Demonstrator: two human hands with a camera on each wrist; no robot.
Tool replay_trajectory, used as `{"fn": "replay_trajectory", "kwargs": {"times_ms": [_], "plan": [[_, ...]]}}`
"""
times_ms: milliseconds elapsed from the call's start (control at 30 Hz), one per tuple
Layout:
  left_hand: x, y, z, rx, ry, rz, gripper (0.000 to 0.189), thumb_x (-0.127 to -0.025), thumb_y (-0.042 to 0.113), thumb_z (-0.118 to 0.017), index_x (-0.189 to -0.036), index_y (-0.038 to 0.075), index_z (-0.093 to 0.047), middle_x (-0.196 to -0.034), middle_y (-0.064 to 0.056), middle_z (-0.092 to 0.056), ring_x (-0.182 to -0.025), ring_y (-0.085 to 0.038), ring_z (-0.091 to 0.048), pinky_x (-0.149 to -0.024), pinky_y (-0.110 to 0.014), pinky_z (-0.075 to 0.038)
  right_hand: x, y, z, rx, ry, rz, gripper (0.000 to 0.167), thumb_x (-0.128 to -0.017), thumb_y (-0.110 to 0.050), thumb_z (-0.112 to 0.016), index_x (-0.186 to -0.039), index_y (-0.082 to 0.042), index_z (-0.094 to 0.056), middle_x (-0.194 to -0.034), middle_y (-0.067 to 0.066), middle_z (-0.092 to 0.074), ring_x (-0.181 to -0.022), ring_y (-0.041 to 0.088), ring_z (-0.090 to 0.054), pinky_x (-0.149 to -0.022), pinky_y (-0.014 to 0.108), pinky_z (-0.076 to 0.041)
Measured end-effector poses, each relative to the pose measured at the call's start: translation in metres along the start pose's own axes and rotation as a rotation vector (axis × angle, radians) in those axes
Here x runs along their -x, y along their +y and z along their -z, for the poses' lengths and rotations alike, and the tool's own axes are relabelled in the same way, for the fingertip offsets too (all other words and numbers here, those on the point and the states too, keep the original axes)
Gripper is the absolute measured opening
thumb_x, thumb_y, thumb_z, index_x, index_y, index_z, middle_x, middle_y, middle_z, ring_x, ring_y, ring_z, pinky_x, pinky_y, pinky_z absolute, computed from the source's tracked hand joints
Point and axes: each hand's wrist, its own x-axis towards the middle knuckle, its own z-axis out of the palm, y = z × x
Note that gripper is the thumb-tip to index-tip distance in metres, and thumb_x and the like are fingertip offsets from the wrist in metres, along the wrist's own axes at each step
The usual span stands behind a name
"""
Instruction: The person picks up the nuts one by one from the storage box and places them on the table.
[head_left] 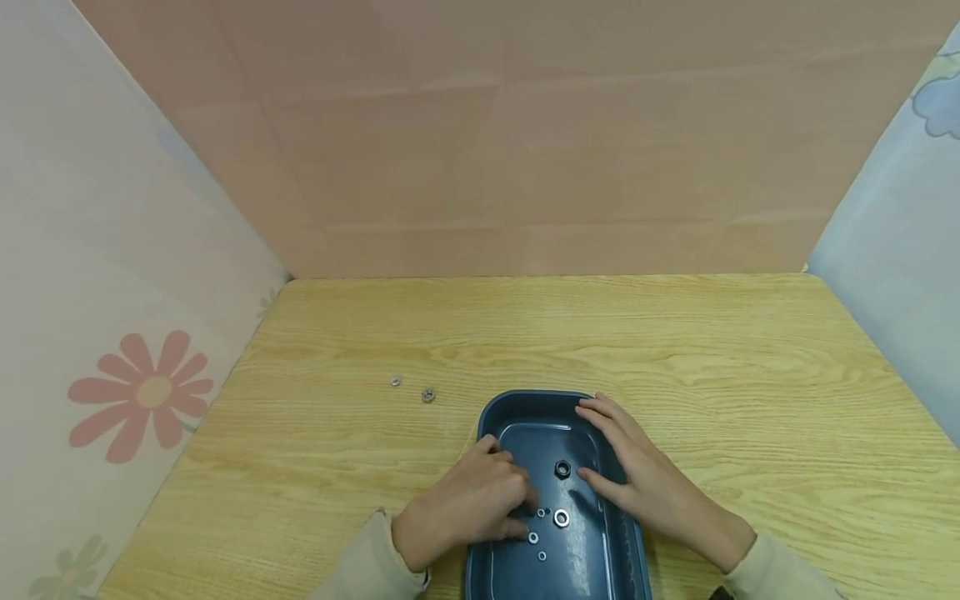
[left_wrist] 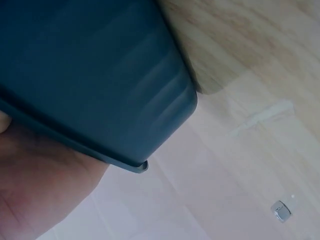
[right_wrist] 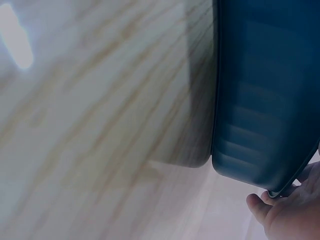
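A dark blue tray stands near the table's front. My left hand reaches over its left side, fingers bent downward and thumb apart from the index finger, close to several small silver nuts. Nothing shows between finger and thumb. A larger silver nut and a black nut lie on the tray's floor. My right hand rests over the right rim, fingers extended towards the far corner and thumb inside, near the black nut. In the right wrist view, its fingers show at the tray's rim.
Left of the tray, a small nut and a larger nut lie on the wooden table. A tan backdrop rises behind the table, with patterned panels at the sides.
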Motion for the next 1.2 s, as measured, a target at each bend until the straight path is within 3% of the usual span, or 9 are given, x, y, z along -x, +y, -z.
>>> {"fn": "replay_trajectory", "kwargs": {"times_ms": [267, 733, 1200], "plan": [[-0.0015, 0.0016, -0.0003, -0.005, -0.017, 0.01, 0.018, -0.071, 0.051, -0.083, -0.083, 0.04, -0.076, -0.082, 0.023, -0.07, -0.072, -0.001, -0.052, -0.073, -0.024, -0.032, -0.0007, 0.0, 0.0001, -0.014, -0.008, -0.01, 0.072, -0.085, -0.019, -0.078, -0.147, -0.009, -0.043, -0.155, 0.006, -0.035, -0.145, 0.037, -0.031, -0.107, 0.06, -0.036], [-0.003, 0.0018, -0.0014, -0.03, -0.013, 0.008, 0.011, -0.075, 0.045, -0.083, -0.078, 0.04, -0.074, -0.077, 0.022, -0.069, -0.069, -0.001, -0.05, -0.071, -0.025, -0.029, -0.0013, 0.0004, 0.0005, -0.018, -0.009, -0.008, 0.072, -0.084, -0.017, -0.078, -0.147, -0.009, -0.042, -0.155, 0.006, -0.035, -0.145, 0.038, -0.03, -0.108, 0.061, -0.035], [0.0003, -0.0004, -0.003, 0.07, 0.079, -0.008, 0.007, -0.081, 0.038, -0.079, -0.087, 0.038, -0.075, -0.082, 0.026, -0.071, -0.068, 0.003, -0.046, -0.077, -0.023, -0.037, 0.0, 0.0007, -0.0004, -0.014, -0.007, -0.003, 0.073, -0.084, -0.018, -0.078, -0.147, -0.008, -0.042, -0.155, 0.006, -0.035, -0.144, 0.038, -0.031, -0.107, 0.06, -0.036]]}}
